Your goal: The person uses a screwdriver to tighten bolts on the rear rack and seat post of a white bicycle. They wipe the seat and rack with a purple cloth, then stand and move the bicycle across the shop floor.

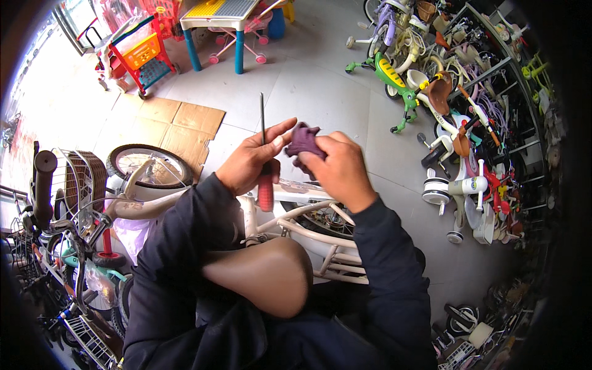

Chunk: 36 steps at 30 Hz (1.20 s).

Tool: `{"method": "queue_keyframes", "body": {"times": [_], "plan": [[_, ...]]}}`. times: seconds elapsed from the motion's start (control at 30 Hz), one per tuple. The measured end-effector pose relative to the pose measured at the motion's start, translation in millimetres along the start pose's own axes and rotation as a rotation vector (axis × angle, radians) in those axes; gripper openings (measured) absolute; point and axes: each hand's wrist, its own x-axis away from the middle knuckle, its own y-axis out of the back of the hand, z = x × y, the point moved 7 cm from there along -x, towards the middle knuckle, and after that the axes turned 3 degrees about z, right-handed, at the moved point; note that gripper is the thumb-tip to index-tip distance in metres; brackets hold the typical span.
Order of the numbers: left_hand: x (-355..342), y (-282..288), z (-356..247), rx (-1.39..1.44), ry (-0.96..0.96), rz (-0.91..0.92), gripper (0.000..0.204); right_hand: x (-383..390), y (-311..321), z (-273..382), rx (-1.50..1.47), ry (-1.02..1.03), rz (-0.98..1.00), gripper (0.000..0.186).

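My left hand (251,161) is closed around a screwdriver (266,192) with a red handle. The screwdriver's long metal shaft points away from me, up past the thumb. Pinched in my right hand (346,169) is a crumpled dark purple cloth (303,142), close to the left fingertips. Both hands are above a cream bicycle that lies below them. Its tan saddle (262,274) is between my forearms, with the rear rack (336,262) to the right. The front wheel (151,168) and wire basket (85,179) are to the left.
Flattened cardboard (185,126) lies on the grey tiled floor beyond the front wheel. Further off stand a toy shopping cart (145,55) and a small play table (219,15). Children's bikes and a green ride-on toy (390,77) crowd the right side. More bicycles are packed at the left.
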Motion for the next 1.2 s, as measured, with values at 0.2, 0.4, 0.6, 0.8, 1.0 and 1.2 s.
{"method": "queue_keyframes", "body": {"times": [0.2,0.4,0.6,0.8,1.0,1.2], "plan": [[-19.1,24.8,21.7,0.193,0.067,-0.227,0.025,-19.3,-54.7,8.3,-0.447,-0.093,-0.001,0.028],[-26.2,64.8,11.1,0.320,-0.158,-0.590,0.014,-2.8,-48.8,35.1,-0.021,0.115,-0.054,0.044],[-32.9,67.8,13.0,0.435,-0.186,-0.599,0.012,-1.4,-57.5,42.1,-0.073,0.098,-0.073,0.038],[-11.6,140.4,-54.1,-0.220,-0.139,-0.522,0.021,53.9,0.9,61.8,-0.082,0.266,-0.089,0.037],[-11.3,147.6,-21.9,-1.434,0.367,-0.301,0.038,67.9,-34.6,53.1,-0.100,0.254,0.159,0.034],[-16.1,144.3,23.0,-1.289,0.766,-0.159,0.049,69.4,-70.4,40.1,-0.062,0.238,0.331,0.036]]}}
